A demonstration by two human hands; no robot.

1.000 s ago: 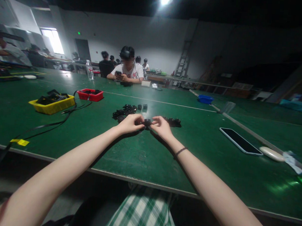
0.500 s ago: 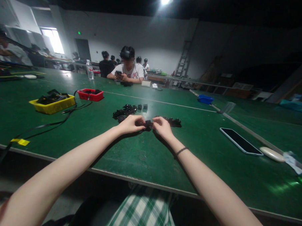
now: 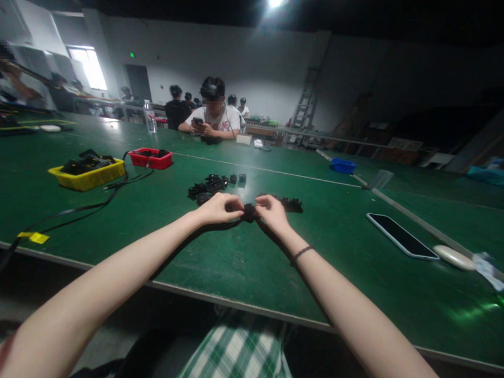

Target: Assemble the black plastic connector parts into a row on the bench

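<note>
A small black part (image 3: 249,212), too dark to name more exactly, is between my two hands just above the green table (image 3: 232,266). My left hand (image 3: 221,208) curls around its left side with thumb and fingers closing on it. From the right, the fingers of my right hand (image 3: 271,213) pinch the same part. Beyond my left hand lies a loose pile of black parts (image 3: 208,188), with two small black pieces (image 3: 238,179) set apart from it. A row of black parts (image 3: 292,204) sits behind my right hand, partly hidden by it.
At left stand a yellow bin (image 3: 85,180) and a red bin (image 3: 151,160) with black parts, beside a black cable (image 3: 96,207). A phone (image 3: 401,235) and a cream, rounded object (image 3: 454,258) lie at right. A blue bin (image 3: 343,165) is farther back. Across the table sits a person (image 3: 215,118).
The black part has turned slightly between my fingers and sits a touch lower. Both hands stay almost in place. At far left, another person's arm has shifted.
</note>
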